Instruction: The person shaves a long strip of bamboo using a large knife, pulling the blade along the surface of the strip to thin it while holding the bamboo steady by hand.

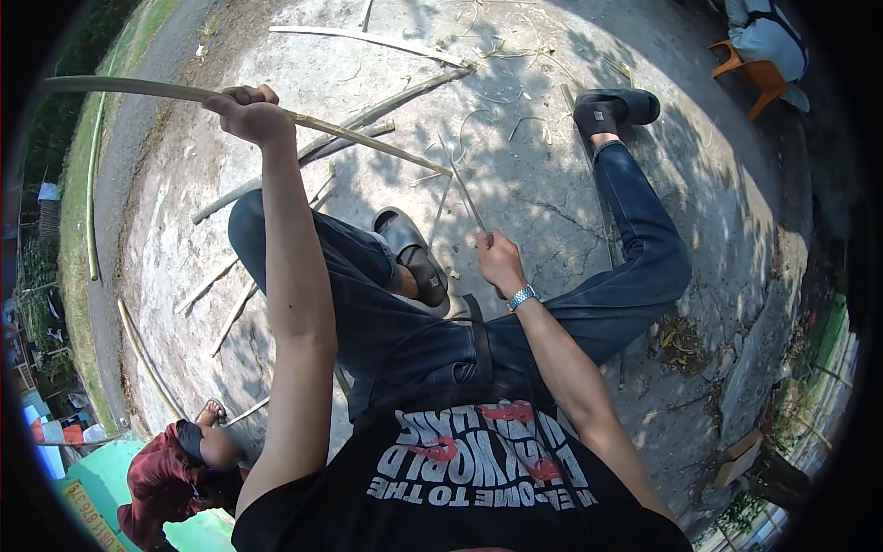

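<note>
My left hand is raised at the upper left, its fingers wrapped around a long bamboo strip. The strip slants from the far left down to a narrow end above my right hand. Low in front of me, my right hand, with a metal watch on the wrist, closes on a slim, dark, pointed blade-like tool. Its upper part lies close by the strip's end; whether they touch I cannot tell. My fingers hide its grip.
Several poles and pale split pieces lie on the concrete ground, with thin shavings around my sandalled feet. One person in dark red crouches at lower left. Another sits on an orange chair at upper right.
</note>
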A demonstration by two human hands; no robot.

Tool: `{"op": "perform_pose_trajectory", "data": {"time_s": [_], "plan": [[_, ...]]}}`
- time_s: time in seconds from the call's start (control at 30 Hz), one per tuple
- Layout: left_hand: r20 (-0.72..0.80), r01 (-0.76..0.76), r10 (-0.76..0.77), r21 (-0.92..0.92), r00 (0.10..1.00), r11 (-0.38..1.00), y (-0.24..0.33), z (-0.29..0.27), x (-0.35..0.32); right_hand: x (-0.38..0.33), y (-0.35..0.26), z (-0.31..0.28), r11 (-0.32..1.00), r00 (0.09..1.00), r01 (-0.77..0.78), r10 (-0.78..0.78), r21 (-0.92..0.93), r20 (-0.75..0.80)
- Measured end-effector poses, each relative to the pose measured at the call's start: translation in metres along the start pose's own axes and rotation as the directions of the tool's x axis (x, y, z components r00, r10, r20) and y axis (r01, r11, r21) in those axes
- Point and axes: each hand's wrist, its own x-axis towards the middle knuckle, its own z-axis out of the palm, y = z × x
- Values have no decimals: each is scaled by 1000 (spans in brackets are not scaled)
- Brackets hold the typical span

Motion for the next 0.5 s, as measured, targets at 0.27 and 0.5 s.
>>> {"op": "perform_pose_trajectory", "data": {"time_s": [0.27, 0.5], "plan": [[86, 31, -31, 2, 996, 1000, -13, 1, -13, 9, 57, 8, 957, 959, -251, 266, -144, 95], [-115, -293, 270, -289, 956, 911, 66, -14, 122, 16, 57, -11, 974, 977, -204, 209, 102, -45]]}}
